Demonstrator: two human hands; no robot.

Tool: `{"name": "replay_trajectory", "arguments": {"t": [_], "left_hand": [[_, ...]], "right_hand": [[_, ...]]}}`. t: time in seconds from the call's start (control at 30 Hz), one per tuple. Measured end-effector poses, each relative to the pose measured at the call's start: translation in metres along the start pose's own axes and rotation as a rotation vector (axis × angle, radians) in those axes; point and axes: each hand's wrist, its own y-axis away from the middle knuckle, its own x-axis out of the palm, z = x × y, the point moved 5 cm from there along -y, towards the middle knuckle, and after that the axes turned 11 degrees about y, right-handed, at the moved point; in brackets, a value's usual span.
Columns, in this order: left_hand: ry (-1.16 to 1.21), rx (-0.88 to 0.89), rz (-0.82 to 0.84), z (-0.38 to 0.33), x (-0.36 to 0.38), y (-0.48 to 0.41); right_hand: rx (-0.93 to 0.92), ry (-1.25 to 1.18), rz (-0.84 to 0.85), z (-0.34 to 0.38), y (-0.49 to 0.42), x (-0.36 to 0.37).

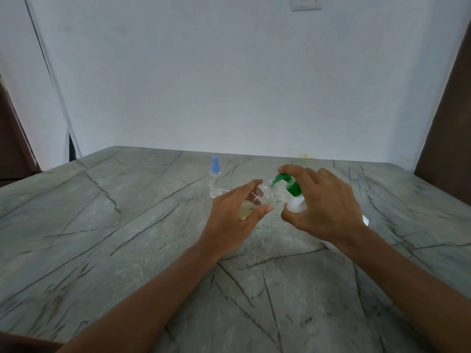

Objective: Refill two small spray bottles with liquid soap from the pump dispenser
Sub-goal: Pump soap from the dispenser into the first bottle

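Spray bottles, small, clear: 2, namely the uncapped spray bottle (258, 200) and the blue-capped spray bottle (215, 178) at its 11 o'clock.
Pump dispenser (295, 203), white with green head: 1.
Hands: 2, left hand (235, 216) and right hand (327, 207).
Surface (122, 225), veined stone: 1.
Wall plate (305, 3), 12 o'clock: 1.

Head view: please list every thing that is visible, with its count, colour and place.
open spray bottle: 1, clear, some yellowish liquid inside, tilted in the left hand, neck at the green spout.
capped spray bottle: 1, clear with blue cap, upright on the table, behind the hands.
pump dispenser: 1, white with green pump, in the right hand.
table: 1, grey with dark veins.
wall: 1, pale, behind the table.
switch plate: 1, white, top of the wall.
left hand: 1, holds the open spray bottle.
right hand: 1, grips the pump dispenser.
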Motion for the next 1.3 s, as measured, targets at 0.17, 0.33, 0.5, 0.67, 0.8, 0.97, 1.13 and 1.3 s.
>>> {"name": "replay_trajectory", "arguments": {"t": [0.17, 0.33, 0.5, 0.67, 0.8, 0.97, 1.13, 1.3], "left_hand": [[0.013, -0.013, -0.009, -0.0011, -0.0007, -0.0009], [0.0, -0.014, -0.034, 0.0003, -0.0027, -0.0017], [-0.001, -0.021, -0.027, 0.0011, -0.0017, -0.0017], [-0.005, -0.018, -0.023, 0.0007, -0.002, -0.002], [-0.009, -0.025, -0.006, 0.0019, -0.0015, -0.0002], [-0.025, -0.021, 0.012, 0.0022, 0.0014, 0.0008], [-0.004, -0.01, -0.023, 0.0012, -0.0021, -0.0006], [-0.001, -0.005, -0.044, -0.0003, -0.0036, -0.0012]], "right_hand": [[0.002, 0.013, -0.008, -0.0004, 0.0006, -0.0001], [0.007, 0.053, 0.005, 0.0, 0.0017, 0.0001], [0.0, 0.041, -0.006, -0.0004, 0.0017, -0.0016], [-0.006, 0.036, -0.013, 0.0006, 0.0009, -0.0022], [-0.009, 0.017, 0.01, -0.0004, 0.0001, -0.0012], [-0.008, 0.017, 0.004, -0.0012, 0.0002, -0.0002], [0.0, 0.05, -0.023, -0.0007, 0.0023, -0.0001], [-0.001, 0.038, -0.048, -0.0007, 0.0032, -0.0004]]}}
